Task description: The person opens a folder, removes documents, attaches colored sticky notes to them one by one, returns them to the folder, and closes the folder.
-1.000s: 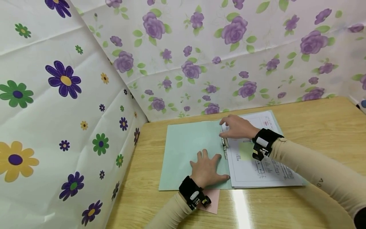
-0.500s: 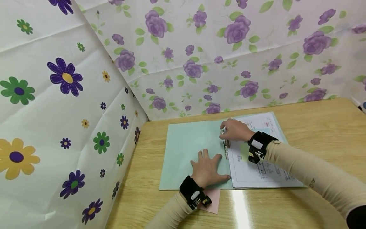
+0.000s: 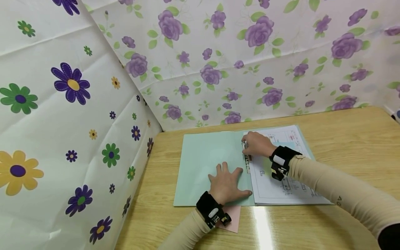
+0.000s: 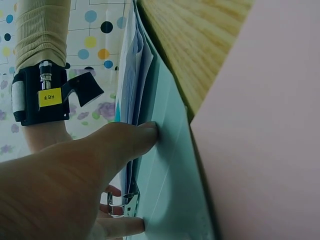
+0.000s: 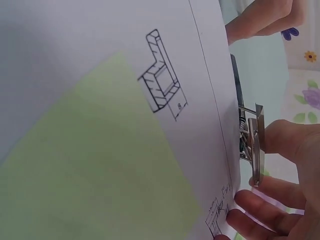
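Note:
A mint-green folder [image 3: 203, 149] lies spread on the table in the head view, with a stack of printed drawings [image 3: 275, 196] on its right half. My left hand [image 3: 225, 184] rests on the left cover, fingers spread, thumb at the spine near the front edge. At the spine is a metal lever clip [image 3: 247, 163]. My right hand [image 3: 258, 144] curls over its far end. The right wrist view shows thumb and index finger pinching the lever of that clip [image 5: 256, 145], which stands up from the spine beside the sheets.
A pink sheet [image 3: 232, 218] sticks out from under the folder's front edge. A yellow-green note [image 5: 110, 150] and a blue note [image 3: 287, 145] lie on the drawings. Flower-patterned sheeting [image 3: 200, 52] hangs behind and to the left of the wooden table [image 3: 353, 139].
My right hand has moved slightly toward me and down at the clip, its fingers closing in on the lever. More of the blue note now shows. The left hand keeps its place.

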The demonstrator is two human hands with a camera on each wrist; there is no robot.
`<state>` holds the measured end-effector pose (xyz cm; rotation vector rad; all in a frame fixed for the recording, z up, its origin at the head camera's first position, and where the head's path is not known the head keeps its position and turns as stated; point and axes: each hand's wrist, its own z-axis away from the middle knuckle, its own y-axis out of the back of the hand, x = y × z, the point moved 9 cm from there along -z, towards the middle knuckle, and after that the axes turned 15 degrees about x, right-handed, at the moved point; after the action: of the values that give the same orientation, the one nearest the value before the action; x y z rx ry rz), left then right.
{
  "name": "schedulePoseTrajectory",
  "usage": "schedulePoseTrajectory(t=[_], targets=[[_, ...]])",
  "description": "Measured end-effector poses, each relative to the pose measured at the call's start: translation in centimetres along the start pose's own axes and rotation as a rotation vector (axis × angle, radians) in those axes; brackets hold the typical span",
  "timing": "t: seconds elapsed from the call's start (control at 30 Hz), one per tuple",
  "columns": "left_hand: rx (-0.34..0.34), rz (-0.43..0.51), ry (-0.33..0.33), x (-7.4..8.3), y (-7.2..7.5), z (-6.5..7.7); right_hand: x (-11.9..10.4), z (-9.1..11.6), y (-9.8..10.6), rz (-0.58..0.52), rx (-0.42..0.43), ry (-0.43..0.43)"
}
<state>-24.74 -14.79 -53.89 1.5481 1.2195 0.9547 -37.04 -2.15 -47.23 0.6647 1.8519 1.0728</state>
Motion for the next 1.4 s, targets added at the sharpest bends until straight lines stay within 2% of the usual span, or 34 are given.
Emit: schedulePoseTrajectory(t=[0.3,0.73,1.03,1.4], targets=[[-0.018,-0.003,0.004,-0.1,-0.1,0.0,-0.2,-0.2,0.2,-0.047,0.021,-0.016],[-0.020,-0.001,-0.007,0.1,0.3,0.1,0.1,-0.1,0.3,-0.121,0.003,-0.023],[-0.036,0.030,0.000,0.0,0.2,0.0,-0.8,0.0,1.9,-0.152,0.026,-0.040],[-0.024,0.029,0.000,0.1,0.5,0.0,-2.1,0.1,3.8,-0.207,0.169,0.090]])
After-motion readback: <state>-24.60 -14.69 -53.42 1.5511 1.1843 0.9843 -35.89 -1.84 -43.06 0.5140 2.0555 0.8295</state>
